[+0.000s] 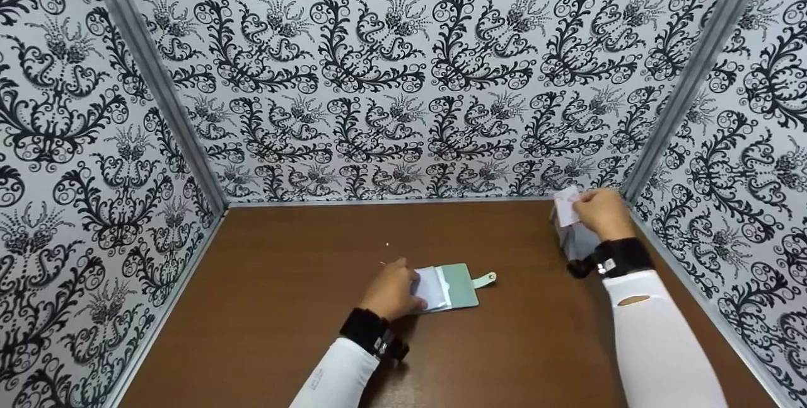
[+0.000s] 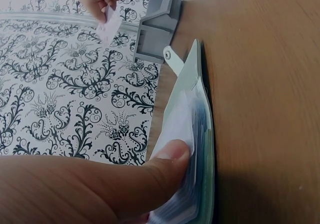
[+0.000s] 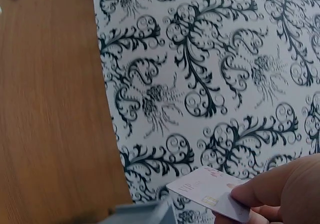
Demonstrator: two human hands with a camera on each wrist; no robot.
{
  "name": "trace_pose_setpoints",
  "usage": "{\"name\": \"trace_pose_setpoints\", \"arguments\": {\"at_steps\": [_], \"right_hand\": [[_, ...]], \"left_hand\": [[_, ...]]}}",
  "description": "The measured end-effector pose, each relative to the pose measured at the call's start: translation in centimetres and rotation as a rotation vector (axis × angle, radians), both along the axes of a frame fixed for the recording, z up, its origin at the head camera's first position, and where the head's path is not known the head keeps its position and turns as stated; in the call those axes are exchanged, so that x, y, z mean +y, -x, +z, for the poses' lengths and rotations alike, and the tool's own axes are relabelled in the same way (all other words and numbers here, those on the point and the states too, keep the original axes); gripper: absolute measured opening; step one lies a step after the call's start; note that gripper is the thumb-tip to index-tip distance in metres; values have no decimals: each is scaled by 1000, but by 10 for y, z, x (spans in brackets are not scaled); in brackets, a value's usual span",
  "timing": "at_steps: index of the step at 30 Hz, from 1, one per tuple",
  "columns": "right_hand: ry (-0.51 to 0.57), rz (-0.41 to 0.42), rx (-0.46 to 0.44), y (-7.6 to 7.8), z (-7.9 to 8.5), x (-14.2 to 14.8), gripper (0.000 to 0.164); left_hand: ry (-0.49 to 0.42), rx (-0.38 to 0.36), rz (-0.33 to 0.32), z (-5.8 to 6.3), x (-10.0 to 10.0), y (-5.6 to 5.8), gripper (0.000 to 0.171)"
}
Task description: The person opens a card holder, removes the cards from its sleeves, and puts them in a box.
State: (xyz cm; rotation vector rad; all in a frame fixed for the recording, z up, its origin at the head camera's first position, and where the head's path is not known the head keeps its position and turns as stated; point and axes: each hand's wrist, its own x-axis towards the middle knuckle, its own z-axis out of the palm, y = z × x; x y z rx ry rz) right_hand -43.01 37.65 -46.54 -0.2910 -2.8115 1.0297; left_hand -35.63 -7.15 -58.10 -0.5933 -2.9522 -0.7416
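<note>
My left hand (image 1: 392,289) holds an open mint-green card holder (image 1: 461,285) on the brown table. In the left wrist view the thumb (image 2: 172,151) presses on its stack of clear plastic sleeves (image 2: 192,129); the other fingers are mostly hidden. A strap with a snap button (image 1: 485,279) sticks out from the cover's right side. At the far right, my right hand (image 1: 603,211) pinches a pale pink card (image 3: 210,191) between thumb and fingers. The card bears "VIP" lettering and a gold chip. Just below it stands a grey plastic stand (image 2: 159,26), partly hidden by the hand and card.
Patterned black-and-white walls (image 1: 391,80) enclose the table (image 1: 302,269) at the back and both sides, with grey metal posts (image 1: 157,80) at the corners. A tiny white speck (image 1: 387,244) lies on the tabletop beyond the left hand.
</note>
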Motion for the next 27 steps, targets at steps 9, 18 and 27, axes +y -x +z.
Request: {"name": "trace_pose_setpoints", "arguments": {"at_steps": [9, 18, 27], "right_hand": [[-68, -131, 92, 1, -8, 32, 35], [-100, -131, 125, 9, -40, 49, 25], [-269, 30, 117, 15, -60, 54, 32]], "left_hand": [[9, 65, -21, 3, 1, -5, 37], [16, 68, -16, 3, 2, -5, 40], [25, 44, -12, 0, 1, -2, 39]]}}
